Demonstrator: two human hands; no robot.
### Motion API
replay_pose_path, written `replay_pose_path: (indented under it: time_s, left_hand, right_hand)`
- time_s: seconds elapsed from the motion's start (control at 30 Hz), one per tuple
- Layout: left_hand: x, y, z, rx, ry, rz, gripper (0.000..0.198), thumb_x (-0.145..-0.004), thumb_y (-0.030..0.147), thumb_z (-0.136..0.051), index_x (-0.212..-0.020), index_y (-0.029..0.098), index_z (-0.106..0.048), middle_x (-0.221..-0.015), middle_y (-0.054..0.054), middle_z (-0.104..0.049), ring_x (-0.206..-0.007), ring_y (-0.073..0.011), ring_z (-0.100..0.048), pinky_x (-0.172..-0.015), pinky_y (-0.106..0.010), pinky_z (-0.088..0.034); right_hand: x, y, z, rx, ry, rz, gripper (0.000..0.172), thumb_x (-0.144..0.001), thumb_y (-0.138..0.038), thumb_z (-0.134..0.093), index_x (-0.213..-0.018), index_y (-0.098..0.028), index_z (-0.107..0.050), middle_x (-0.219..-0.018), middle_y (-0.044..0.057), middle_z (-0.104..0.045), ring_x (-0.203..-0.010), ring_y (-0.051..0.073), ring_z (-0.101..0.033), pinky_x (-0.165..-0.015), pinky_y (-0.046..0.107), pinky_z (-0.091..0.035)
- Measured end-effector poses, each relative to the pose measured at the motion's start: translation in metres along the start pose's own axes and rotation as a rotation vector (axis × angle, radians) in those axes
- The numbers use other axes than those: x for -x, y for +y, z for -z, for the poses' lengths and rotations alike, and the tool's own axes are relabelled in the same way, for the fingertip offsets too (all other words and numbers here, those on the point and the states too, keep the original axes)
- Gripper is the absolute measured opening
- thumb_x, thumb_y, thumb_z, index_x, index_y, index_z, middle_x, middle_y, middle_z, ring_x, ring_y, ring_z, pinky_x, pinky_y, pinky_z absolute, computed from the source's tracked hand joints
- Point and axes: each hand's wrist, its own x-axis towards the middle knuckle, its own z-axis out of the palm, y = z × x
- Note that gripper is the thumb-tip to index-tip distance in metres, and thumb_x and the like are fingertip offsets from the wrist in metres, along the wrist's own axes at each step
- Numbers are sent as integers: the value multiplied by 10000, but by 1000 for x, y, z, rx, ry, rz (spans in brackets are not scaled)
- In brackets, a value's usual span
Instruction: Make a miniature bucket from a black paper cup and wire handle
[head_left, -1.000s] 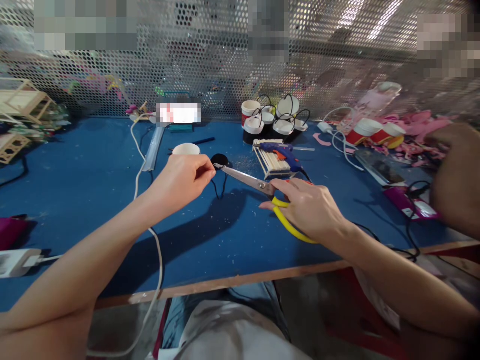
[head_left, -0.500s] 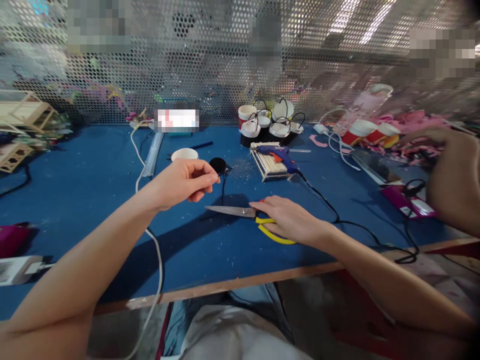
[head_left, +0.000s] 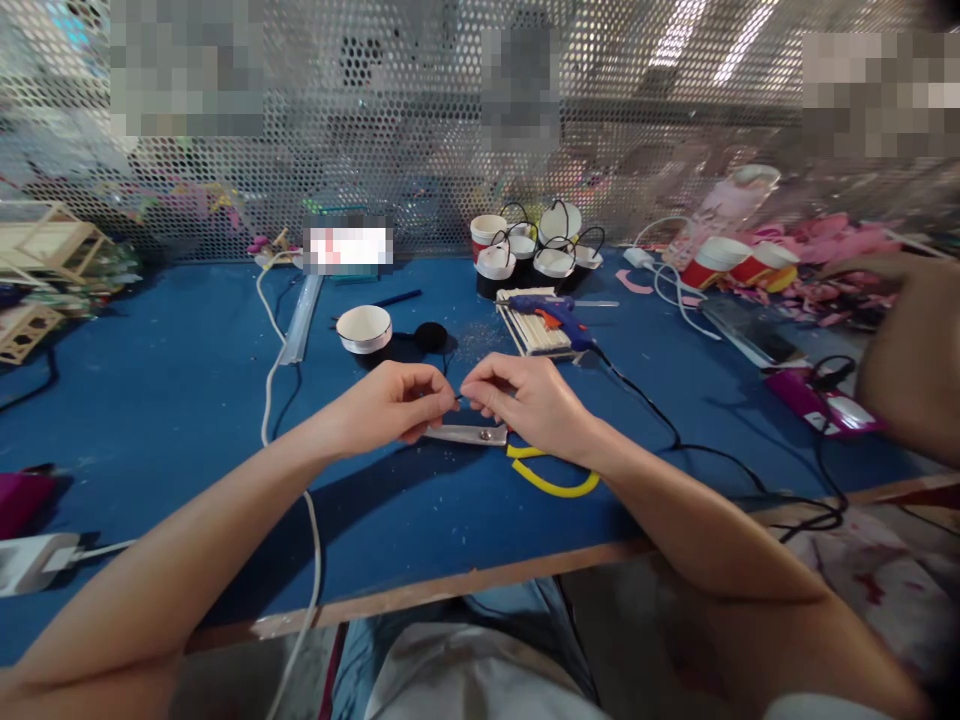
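Note:
My left hand point(head_left: 409, 402) and my right hand point(head_left: 531, 400) meet fingertip to fingertip over the table, each in a pinch. A short bit of thin black cord point(head_left: 459, 398) shows between them; the rest of it is hidden by the fingers. Just below lie the scissors point(head_left: 480, 435) with yellow handles, blades pointing left, touched by neither hand as far as I can see. Beyond my left hand stands a small white paper cup point(head_left: 365, 328) with a black lower part. A black round piece point(head_left: 431, 337) lies to its right.
A blue glue gun point(head_left: 559, 315) rests on a small stick rack point(head_left: 532, 340), its black cable running right. Several cups with black handles point(head_left: 553, 262) stand behind. A white cable point(head_left: 315, 540) crosses the table on the left. Another person's arm point(head_left: 911, 370) is at right.
My right hand has let go of the scissors, leaving them on the table, and has come up to my left hand. The left hand has moved slightly down and right.

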Motion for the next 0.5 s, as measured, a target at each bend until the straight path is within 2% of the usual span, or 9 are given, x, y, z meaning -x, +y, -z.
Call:
replay_pose_path:
  time_s: [0.1,0.3,0.5]
  left_hand:
    - [-3,-6,-9,-47,60,-51,177,-808,327,-508,-855,157,-527,-608,45,-483,-480,-62,-427,-455,-188,-338]
    - [-7,-13,-18,-151,168,-93,163,-796,315,-514,-781,153,-525,-629,31,-491,-540,-77,-412,-493,-197,-337]
    - [-7,-14,-19,-301,191,-150,210,-833,326,-454,-759,152,-547,-632,21,-521,-575,-92,-434,-541,-210,-357]
  right_hand:
    - [2,5,-7,133,61,10,236,-860,-321,-492,-715,-150,-567,-607,-8,-581,-546,80,-510,-525,198,-366]
    - [4,14,-13,329,163,73,312,-880,-329,-444,-616,-164,-464,-574,-12,-525,-496,71,-412,-506,209,-309]
    - [2,19,-17,350,204,64,382,-896,-367,-401,-571,-168,-427,-543,6,-535,-499,82,-457,-522,219,-330]
